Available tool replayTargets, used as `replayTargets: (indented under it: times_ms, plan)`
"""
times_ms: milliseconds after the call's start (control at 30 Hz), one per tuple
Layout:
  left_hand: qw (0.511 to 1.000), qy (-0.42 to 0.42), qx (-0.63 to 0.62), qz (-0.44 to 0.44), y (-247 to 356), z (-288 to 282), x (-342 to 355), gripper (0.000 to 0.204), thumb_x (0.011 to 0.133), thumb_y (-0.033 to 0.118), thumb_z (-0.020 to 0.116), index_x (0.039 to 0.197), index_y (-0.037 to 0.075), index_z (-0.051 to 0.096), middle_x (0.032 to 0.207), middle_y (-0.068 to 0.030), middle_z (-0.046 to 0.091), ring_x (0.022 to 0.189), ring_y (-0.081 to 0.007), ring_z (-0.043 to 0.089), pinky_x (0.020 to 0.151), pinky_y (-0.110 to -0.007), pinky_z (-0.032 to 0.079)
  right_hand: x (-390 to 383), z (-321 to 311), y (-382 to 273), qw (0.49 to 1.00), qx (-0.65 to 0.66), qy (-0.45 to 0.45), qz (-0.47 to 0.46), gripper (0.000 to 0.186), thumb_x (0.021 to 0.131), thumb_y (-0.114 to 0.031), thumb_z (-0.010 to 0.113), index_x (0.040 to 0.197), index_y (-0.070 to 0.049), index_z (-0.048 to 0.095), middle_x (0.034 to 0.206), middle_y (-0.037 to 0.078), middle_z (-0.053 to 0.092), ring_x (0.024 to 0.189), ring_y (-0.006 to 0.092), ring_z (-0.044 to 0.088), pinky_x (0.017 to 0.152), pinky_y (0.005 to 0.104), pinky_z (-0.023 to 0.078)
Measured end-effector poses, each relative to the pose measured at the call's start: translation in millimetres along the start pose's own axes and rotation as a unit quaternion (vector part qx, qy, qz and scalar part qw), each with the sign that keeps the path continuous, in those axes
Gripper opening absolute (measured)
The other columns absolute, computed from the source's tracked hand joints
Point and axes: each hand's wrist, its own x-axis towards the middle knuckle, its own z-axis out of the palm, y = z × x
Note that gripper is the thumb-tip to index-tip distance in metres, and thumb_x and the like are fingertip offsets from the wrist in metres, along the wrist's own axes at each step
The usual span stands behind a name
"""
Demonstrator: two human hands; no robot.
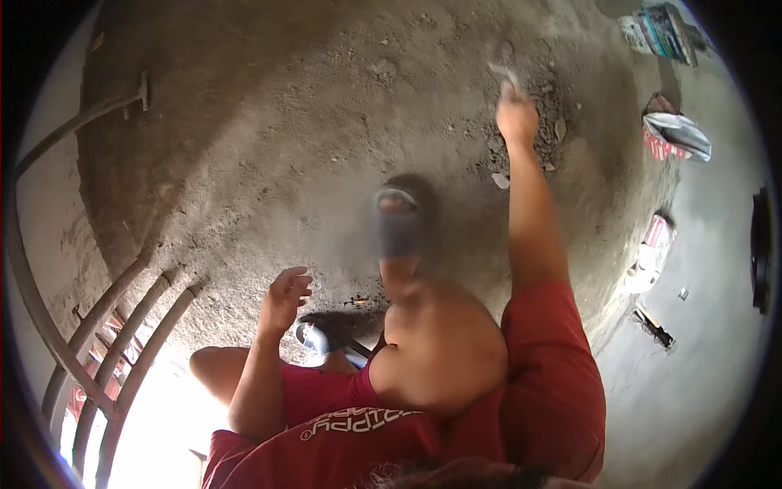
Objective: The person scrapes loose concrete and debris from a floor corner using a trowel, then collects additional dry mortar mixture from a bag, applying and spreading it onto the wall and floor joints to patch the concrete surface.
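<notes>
My right hand reaches far forward and grips a small hand tool with a pale, curved metal end. Motion smears the tool, so its exact kind is unclear. It is over the dusty floor, beside a patch of loose grey rubble. A pale flat chip lies at the rubble's near side. My left hand hangs in the air over the floor near my left knee. Its fingers are loosely bent and apart, with nothing between them.
My sandalled foot stands between both hands. Curved bars rise at the left. Along the right wall are a red-and-white sack, another striped bag and a stack of coloured things. A wall recess holds a dark object.
</notes>
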Motion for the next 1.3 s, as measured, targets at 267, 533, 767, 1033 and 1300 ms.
replayTargets:
  times_ms: [267,533,767,1033,1300]
  plan:
    - [0.999,-0.026,-0.023,0.003,12,11,11,0.045,0.095,0.034,0.064,0.129,0.004,0.062,0.107,-0.0105,0.071,0.092,-0.0173,0.069,0.078,-0.032,0.055,38,-11,-72,0.973,-0.087,-0.033,-0.21,0.054,0.101,-0.055,0.046,0.114,-0.005,0.06,0.098,0.026,0.07,0.093,0.0446,0.069,0.083,0.0529,0.055]
    - [1.0,-0.007,-0.024,-0.019,16,7,10,0.045,0.096,0.033,0.062,0.13,0.004,0.062,0.11,-0.0093,0.072,0.093,-0.0173,0.071,0.075,-0.031,0.055,90,-16,1,0.977,-0.171,-0.12,0.048,0.063,0.103,-0.053,0.038,0.133,0.0,0.056,0.123,0.026,0.066,0.116,0.0426,0.062,0.1,0.0497,0.049]
    - [0.999,-0.017,-0.03,-0.011,21,19,15,0.045,0.096,0.034,0.062,0.13,0.005,0.062,0.109,-0.0088,0.072,0.094,-0.0183,0.071,0.076,-0.031,0.055,93,10,-17,0.984,-0.11,-0.122,-0.061,0.069,0.102,-0.058,0.037,0.126,0.002,0.061,0.122,0.028,0.065,0.115,0.0449,0.062,0.1,0.0521,0.048]
    - [1.0,-0.004,-0.023,-0.012,29,17,17,0.045,0.096,0.034,0.062,0.129,0.004,0.061,0.108,-0.0089,0.072,0.093,-0.0181,0.07,0.076,-0.031,0.055,93,20,72,0.843,0.432,-0.147,0.284,0.057,0.1,-0.062,0.048,0.087,-0.008,0.06,0.059,-0.002,0.046,0.04,0.0131,0.03,0.037,0.033,0.023]
    - [1.0,-0.006,-0.019,-0.024,26,15,11,0.045,0.101,0.034,0.056,0.134,0.004,0.057,0.117,-0.0109,0.07,0.097,-0.0191,0.068,0.081,-0.032,0.055,10,25,30,0.872,0.416,-0.086,0.244,0.054,0.103,-0.055,0.047,0.082,-0.006,0.055,0.056,-0.002,0.04,0.04,0.0108,0.034,0.036,0.0288,0.025]
